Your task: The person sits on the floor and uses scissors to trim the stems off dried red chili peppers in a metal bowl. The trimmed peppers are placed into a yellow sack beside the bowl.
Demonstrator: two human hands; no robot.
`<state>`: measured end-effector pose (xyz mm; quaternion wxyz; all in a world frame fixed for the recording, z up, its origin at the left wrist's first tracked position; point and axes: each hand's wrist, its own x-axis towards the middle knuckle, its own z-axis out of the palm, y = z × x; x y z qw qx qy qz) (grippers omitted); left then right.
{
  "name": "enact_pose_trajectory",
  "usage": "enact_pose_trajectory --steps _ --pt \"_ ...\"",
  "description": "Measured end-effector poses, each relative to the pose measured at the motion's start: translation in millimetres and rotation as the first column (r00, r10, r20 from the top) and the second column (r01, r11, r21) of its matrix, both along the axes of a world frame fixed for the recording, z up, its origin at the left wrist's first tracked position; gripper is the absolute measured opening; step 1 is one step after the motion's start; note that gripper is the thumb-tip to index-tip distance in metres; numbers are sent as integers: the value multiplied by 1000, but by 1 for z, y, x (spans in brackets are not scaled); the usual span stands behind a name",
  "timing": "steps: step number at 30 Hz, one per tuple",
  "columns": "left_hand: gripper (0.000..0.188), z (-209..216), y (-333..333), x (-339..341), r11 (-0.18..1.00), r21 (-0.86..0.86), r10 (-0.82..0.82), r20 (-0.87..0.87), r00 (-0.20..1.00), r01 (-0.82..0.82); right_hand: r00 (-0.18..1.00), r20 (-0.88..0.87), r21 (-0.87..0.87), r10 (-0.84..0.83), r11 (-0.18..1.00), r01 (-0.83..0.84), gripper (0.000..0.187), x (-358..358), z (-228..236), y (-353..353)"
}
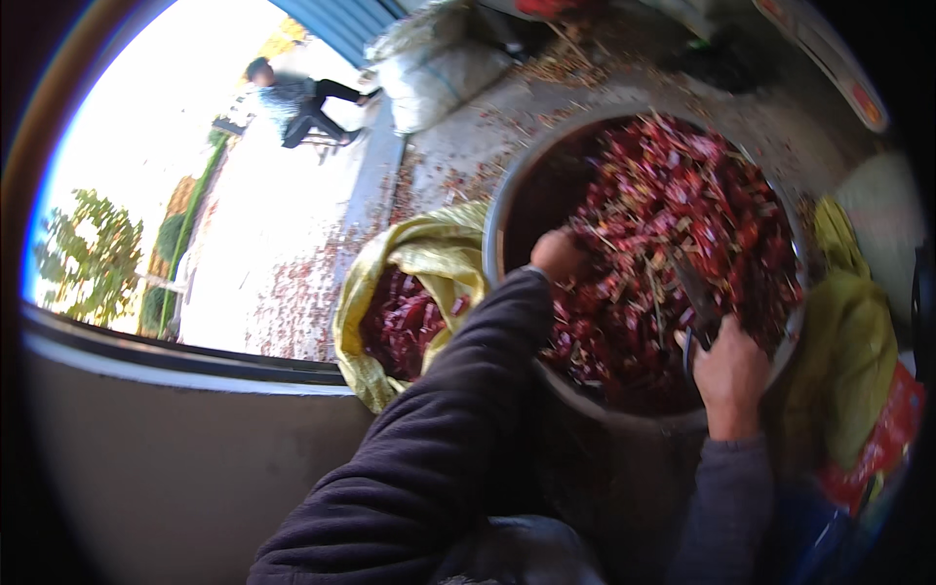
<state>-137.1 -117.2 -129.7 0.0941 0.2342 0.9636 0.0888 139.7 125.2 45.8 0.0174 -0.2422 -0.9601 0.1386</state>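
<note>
Red chillies (673,195) lie between and beyond the left hand (558,255), whose grip cannot be told, and the right hand (736,375), which grips a dark tool (694,292). Markings on the red package (885,434) are illegible.

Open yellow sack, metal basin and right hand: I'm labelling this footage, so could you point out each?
Open yellow sack (421,234): head view, on its folded upper rim.
Metal basin (531,200): head view, on its bare inner wall.
Right hand (738,376): head view, on its back.
</note>
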Motion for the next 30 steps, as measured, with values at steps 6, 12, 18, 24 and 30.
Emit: enact_pose_trajectory --steps 6,12,18,24,30 --pt "25 -6 -19 -24 939 161 229 365 902 -304 977 -190 16 94 996 -92 47 2 -9 5" --pt "24 79 9 -6 743 536 198 396 897 -401 946 -296 34 133 991 -129 46 4 -9 7" --pt "18 152 45 52 314 603 -150 795 588 -734 947 -320 -358 7 925 -128 60 -7 -10 2" --pt "21 156 73 110 287 521 -435 819 375 -804 892 -370 -800 -258 576 -165 52 -20 -22 -13" --pt "23 157 85 128 357 459 -566 799 203 -813 835 -339 -935 -432 251 -250 35 -37 -33 -14"
